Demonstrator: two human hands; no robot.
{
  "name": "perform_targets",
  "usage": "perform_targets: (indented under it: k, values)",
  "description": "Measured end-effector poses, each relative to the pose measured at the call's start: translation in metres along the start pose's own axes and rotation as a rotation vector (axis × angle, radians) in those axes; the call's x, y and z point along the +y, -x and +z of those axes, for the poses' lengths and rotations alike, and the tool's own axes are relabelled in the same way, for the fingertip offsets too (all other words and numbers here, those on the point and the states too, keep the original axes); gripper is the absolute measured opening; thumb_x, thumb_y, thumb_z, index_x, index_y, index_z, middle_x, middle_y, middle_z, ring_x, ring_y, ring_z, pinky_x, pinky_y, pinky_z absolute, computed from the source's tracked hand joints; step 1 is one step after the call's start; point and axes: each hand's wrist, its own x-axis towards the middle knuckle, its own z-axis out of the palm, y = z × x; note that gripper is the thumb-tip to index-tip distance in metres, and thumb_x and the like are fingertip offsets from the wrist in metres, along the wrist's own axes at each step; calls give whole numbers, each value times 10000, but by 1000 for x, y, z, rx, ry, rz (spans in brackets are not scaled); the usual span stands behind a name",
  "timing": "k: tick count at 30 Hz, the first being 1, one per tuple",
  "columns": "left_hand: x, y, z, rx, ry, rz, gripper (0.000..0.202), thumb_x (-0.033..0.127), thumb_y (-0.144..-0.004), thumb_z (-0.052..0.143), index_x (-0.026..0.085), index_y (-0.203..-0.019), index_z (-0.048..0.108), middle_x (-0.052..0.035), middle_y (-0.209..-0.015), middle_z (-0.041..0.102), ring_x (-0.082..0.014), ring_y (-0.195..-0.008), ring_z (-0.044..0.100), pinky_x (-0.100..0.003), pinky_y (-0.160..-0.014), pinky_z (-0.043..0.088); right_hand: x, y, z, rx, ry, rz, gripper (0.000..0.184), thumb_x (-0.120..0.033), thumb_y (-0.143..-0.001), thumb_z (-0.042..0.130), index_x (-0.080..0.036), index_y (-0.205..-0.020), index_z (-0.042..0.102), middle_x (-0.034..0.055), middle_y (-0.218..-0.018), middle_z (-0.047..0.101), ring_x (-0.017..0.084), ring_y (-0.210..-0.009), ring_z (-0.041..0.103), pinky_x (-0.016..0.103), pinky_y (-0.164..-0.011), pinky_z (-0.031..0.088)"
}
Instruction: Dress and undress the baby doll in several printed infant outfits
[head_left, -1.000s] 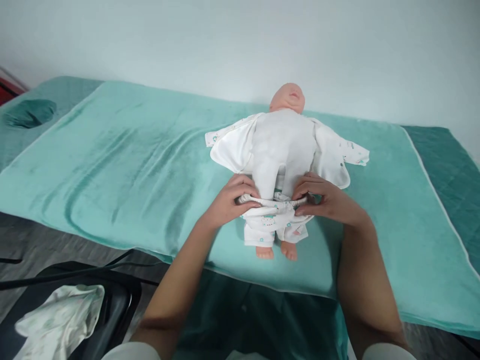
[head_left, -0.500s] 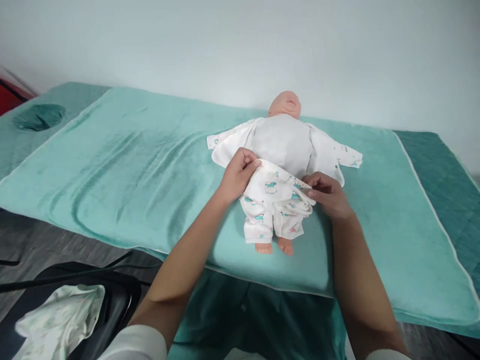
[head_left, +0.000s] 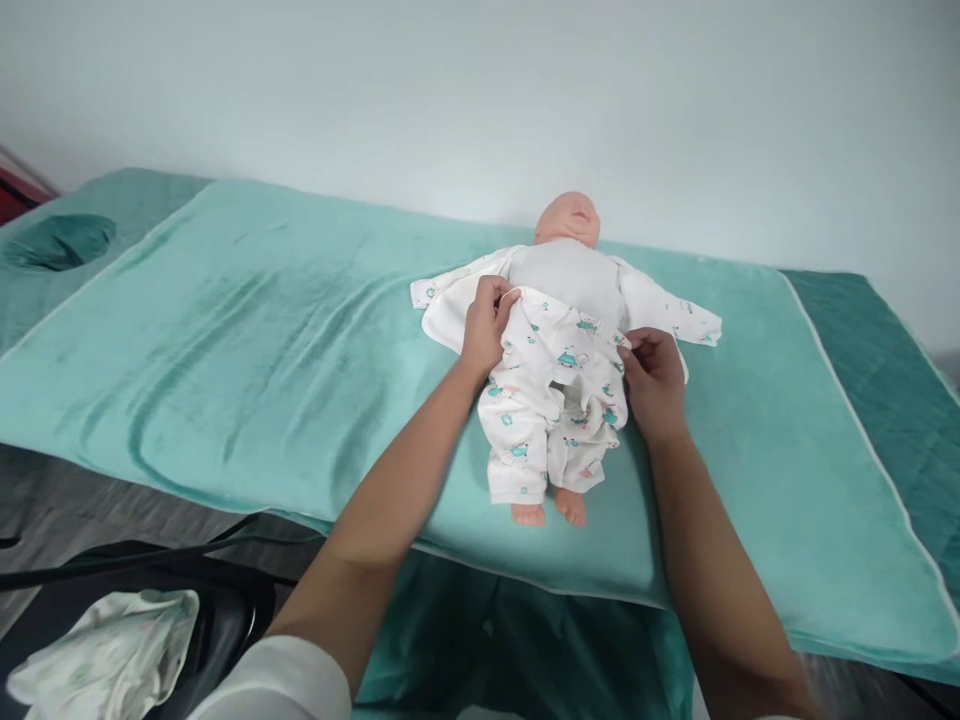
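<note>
A baby doll [head_left: 568, 220] lies on its back, head toward the wall and bare feet toward me. It wears a white printed jacket [head_left: 660, 300] spread open over its grey-white torso. White printed baby pants [head_left: 525, 400] cover both legs, their waistband up over the belly; a gap shows at the crotch. My left hand [head_left: 486, 325] pinches the waistband at its left corner. At the right corner, my right hand [head_left: 654, 380] grips the same waistband between thumb and fingers. The doll's hands are hidden in the sleeves.
The doll rests on a green-covered bed [head_left: 285, 330] against a white wall [head_left: 375, 100]. A face hole [head_left: 60, 242] lies at its left end. Below left, a crumpled printed cloth [head_left: 112, 650] sits on a black chair [head_left: 225, 610].
Both hands have drawn the pants' waistband further up the doll's belly, toward its chest. The waistband is spread flatter, and the crotch gap now shows. The view has shifted slightly.
</note>
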Motion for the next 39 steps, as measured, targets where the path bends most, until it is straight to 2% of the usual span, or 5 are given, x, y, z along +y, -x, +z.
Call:
perform_targets:
  k: [9, 15, 22, 29, 39]
  values:
    - [-5, 4, -9, -92, 58, -11, 159, 354, -976, 583, 228, -899, 525, 20, -785, 546, -136, -717, 489, -284, -689, 383, -17, -34, 14, 115, 371, -232, 211, -307, -858, 652, -252, -1057, 612, 9, -937, 610, 150, -722, 535, 329, -729, 484]
    - [0, 6, -9, -77, 12, -34, 162, 323, -977, 593, 224, -880, 508, 30, -733, 503, -134, -697, 458, -276, -665, 355, 0, -50, 20, 150, 307, -104, 163, -396, -884, 640, -255, -924, 570, -4, -863, 611, 144, -727, 559, 299, -703, 481]
    - [8, 7, -25, -230, -14, -154, 304, 420, -982, 556, 207, -783, 469, 25, -736, 443, -126, -704, 399, -261, -654, 326, 4, -47, 11, 88, 283, 125, 286, -474, -793, 724, -235, -739, 576, -32, -689, 565, 130, -640, 493, 273, -614, 418]
    - [16, 7, -37, -350, -30, -266, 267, 379, -951, 569, 198, -771, 492, 28, -724, 442, -115, -667, 377, -252, -610, 295, -1, -48, -3, -34, 317, 255, 212, -401, -733, 740, -230, -797, 631, -33, -683, 598, 130, -621, 500, 262, -567, 368]
    - [12, 9, -31, -295, 37, -294, 109, 299, -930, 595, 196, -906, 567, 8, -822, 558, -119, -726, 472, -253, -674, 381, 7, -49, -8, -187, 447, 162, 302, -434, -714, 748, -261, -919, 608, 13, -877, 706, 213, -839, 652, 349, -796, 523]
